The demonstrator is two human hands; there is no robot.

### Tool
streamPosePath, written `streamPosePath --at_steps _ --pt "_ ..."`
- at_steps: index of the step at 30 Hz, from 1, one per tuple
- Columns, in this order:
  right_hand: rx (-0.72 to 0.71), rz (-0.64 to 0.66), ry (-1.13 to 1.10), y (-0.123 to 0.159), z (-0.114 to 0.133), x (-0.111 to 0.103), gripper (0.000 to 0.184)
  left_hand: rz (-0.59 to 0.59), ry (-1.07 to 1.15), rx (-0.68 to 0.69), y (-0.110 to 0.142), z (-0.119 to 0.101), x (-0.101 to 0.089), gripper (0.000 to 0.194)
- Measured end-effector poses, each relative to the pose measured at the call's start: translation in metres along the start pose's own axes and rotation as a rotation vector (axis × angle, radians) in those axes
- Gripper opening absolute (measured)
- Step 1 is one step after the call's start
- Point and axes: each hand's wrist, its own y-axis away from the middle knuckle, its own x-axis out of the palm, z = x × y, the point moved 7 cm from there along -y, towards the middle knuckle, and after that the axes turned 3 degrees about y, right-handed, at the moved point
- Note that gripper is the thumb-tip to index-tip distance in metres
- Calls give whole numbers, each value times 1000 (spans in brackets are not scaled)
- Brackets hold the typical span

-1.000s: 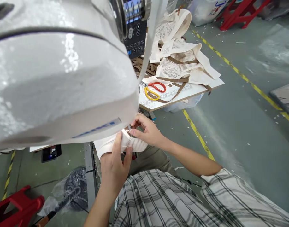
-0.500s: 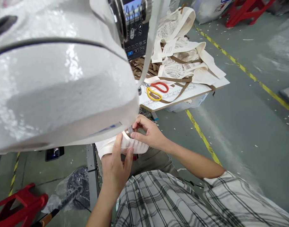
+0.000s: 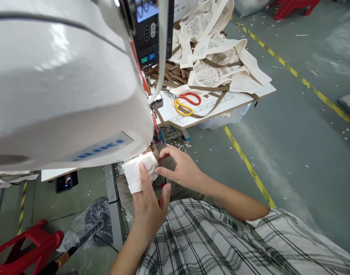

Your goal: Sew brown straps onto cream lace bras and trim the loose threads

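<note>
Left grip splayed, right grip half-curled

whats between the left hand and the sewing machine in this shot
White cloth lies between the left hand and the sewing machine, partly covered by the hand; the head view shows it.

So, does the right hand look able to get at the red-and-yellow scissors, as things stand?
Probably yes: the red-and-yellow scissors lie in view on the white tabletop, and nothing seems to stand between them and the right hand, now beside the white fabric.
</note>
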Motion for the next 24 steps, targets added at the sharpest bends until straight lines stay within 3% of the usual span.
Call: streamPosePath --at_steps 5,11,15,17,19,21,24 --pt "77 -13 -184 13 -6 11 19 -16 -30 101 17 -23 8 96" --pt "87 -12 -369 21 -5 9 19 -1 0 84 26 -32 12 95" --pt "123 33 -437 28 -3 4 27 213 244 -71 33 -22 18 84" --pt "146 65 -437 31 -3 2 30 316 344 -165 38 -14 19 70" --pt "172 114 -466 34 -4 4 33 277 329 -207 37 -4 9 51" --pt "189 171 -491 37 -5 6 36 142 267 -198 32 5 -7 37" --pt "170 238 -444 40 -4 6 37 11 281 -77 18 5 -27 33"
